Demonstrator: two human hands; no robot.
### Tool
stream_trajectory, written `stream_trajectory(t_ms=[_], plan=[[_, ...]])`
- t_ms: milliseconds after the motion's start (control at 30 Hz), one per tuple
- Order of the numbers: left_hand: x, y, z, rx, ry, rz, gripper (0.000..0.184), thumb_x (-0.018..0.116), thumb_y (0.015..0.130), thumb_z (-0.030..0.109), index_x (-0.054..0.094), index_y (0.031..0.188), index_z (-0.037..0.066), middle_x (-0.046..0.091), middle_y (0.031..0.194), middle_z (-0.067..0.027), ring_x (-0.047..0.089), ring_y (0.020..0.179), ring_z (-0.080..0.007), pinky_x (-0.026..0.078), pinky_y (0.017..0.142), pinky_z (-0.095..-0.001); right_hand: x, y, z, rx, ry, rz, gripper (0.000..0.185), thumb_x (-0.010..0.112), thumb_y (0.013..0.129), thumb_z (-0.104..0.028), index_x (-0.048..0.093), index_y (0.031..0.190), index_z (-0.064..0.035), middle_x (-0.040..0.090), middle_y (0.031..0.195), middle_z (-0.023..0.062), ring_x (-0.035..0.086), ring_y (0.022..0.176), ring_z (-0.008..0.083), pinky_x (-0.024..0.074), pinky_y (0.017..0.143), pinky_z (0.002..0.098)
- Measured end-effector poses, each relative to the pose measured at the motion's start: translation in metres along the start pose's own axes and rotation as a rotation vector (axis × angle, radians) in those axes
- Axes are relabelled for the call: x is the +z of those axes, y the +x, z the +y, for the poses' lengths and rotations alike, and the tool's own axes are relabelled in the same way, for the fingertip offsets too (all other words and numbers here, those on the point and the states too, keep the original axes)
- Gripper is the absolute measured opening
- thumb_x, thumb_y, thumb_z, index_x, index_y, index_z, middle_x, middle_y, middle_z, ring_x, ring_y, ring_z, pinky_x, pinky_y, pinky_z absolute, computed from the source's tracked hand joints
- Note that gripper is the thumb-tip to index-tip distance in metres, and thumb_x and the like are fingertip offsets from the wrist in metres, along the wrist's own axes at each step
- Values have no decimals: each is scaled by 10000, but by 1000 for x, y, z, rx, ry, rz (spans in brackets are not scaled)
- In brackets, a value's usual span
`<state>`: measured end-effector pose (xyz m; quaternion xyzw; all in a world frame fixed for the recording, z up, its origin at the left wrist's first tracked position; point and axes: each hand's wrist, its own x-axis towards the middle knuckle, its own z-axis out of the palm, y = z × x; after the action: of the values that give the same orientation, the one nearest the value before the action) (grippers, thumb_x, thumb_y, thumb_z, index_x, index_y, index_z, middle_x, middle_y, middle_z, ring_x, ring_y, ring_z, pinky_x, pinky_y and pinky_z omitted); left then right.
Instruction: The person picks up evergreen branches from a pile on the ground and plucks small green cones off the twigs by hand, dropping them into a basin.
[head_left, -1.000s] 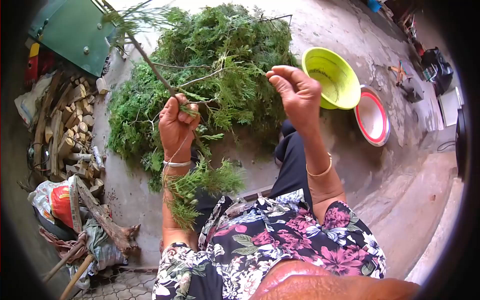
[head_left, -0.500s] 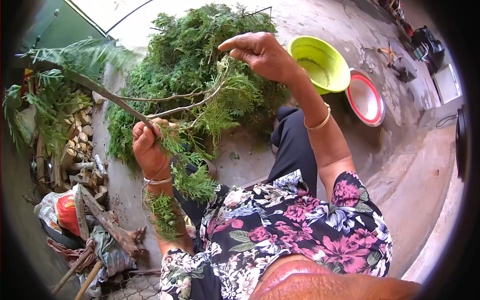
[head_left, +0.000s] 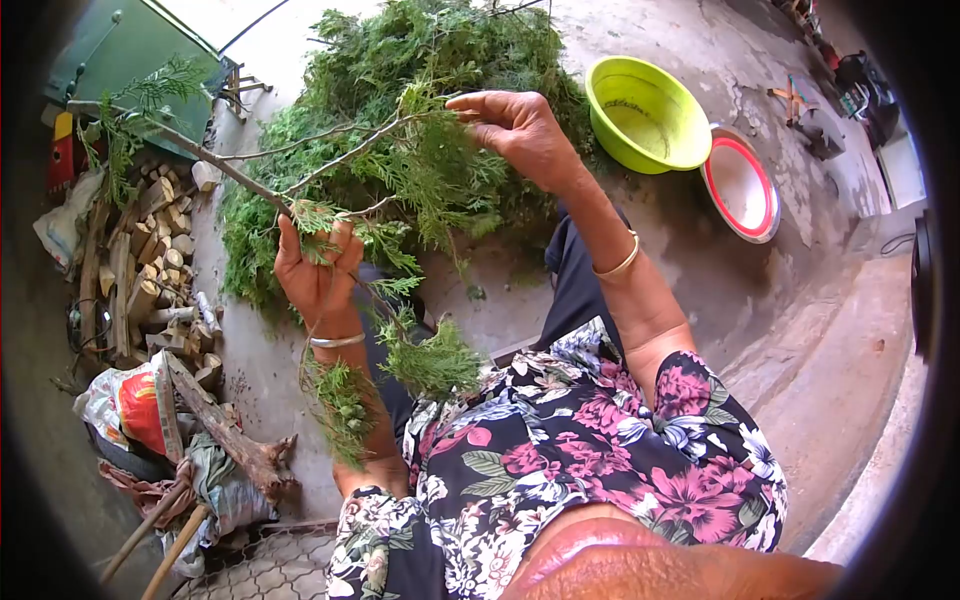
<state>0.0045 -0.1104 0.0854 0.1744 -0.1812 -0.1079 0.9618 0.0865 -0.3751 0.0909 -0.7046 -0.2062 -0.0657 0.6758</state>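
My left hand (head_left: 325,275) is closed round a forked brown branch (head_left: 225,168), whose bare stem slants up to the left. Green sprigs from it hang over my wrist and forearm. At the tip of one side twig, my right hand (head_left: 527,137) is raised with thumb and forefinger nearly together; whether the green tip is between them is too small to tell. Behind both hands lies a big heap of green conifer cuttings (head_left: 350,75) on the concrete floor.
A yellow-green basin (head_left: 645,115) stands right of the heap, beside a red-and-white basin (head_left: 742,190). Stacked firewood (head_left: 160,250) lies at the left, below a green metal panel (head_left: 120,60). Sacks (head_left: 135,405) and a thick log (head_left: 235,430) are at lower left.
The branch swung out to the left, then came back partway in my left hand. My right hand moved left, to the end of the side twig.
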Motion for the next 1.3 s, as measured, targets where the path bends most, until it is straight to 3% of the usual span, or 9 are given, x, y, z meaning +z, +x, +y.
stream_trajectory(t_ms=[167,400,700,833,900,1033,1100,1167,1300], plan=[[4,-7,-7,4,-10,31,393,413,950,358,589,965,6,581,712,-99,389,605,-164,279,473,-271,2,-14,-10,276,363,-82,202,630,811,-30,629,1009,14,651,852,72,615,705,99,507,608,226],[3,-12,-21,-24,-25,109,330,445,944,305,602,921,16,506,659,-78,379,625,-160,268,475,-261,-8,-31,-15,393,748,-124,235,572,846,-123,570,1019,36,637,820,112,642,639,173,525,551,254],[18,-12,-41,-26,-25,22,334,384,977,276,549,951,-13,452,600,-21,399,613,-146,278,457,-247,-11,-55,-21,378,227,-52,155,612,830,-77,643,925,43,642,788,71,612,644,113,563,642,247],[26,-19,-57,-16,82,62,297,388,979,260,515,947,-6,436,606,-16,412,599,-143,301,436,-250,-12,-55,-13,255,72,238,129,560,845,-35,666,880,31,658,766,72,584,641,78,524,557,223],[32,-23,-60,-43,53,71,300,391,978,263,518,940,-5,427,598,-11,411,597,-142,303,440,-249,-19,-44,5,-11,-327,562,143,570,820,-67,677,793,23,660,667,92,618,580,118,494,502,241],[21,-25,-41,18,34,43,304,404,970,284,523,918,9,414,580,-4,410,603,-143,287,445,-265,-52,-46,3,366,378,747,189,497,812,-58,583,906,81,635,710,149,630,586,204,531,508,298],[22,-25,-32,-11,18,62,306,410,966,294,536,892,25,428,585,1,401,601,-147,286,452,-269,-44,-53,-5,435,435,711,200,481,787,-46,556,935,65,614,751,141,618,623,211,524,522,301],[21,-23,-28,-27,42,94,301,410,965,296,548,903,35,429,577,9,391,598,-148,289,460,-268,-36,-60,0,560,654,483,196,480,793,-42,548,944,63,605,769,135,604,666,207,516,562,293],[13,-23,-26,-12,-31,67,355,432,954,295,569,850,-15,440,605,-45,372,627,-160,264,471,-274,-4,-63,5,563,629,116,250,638,810,-47,553,1031,33,623,856,112,576,680,113,481,566,210]])
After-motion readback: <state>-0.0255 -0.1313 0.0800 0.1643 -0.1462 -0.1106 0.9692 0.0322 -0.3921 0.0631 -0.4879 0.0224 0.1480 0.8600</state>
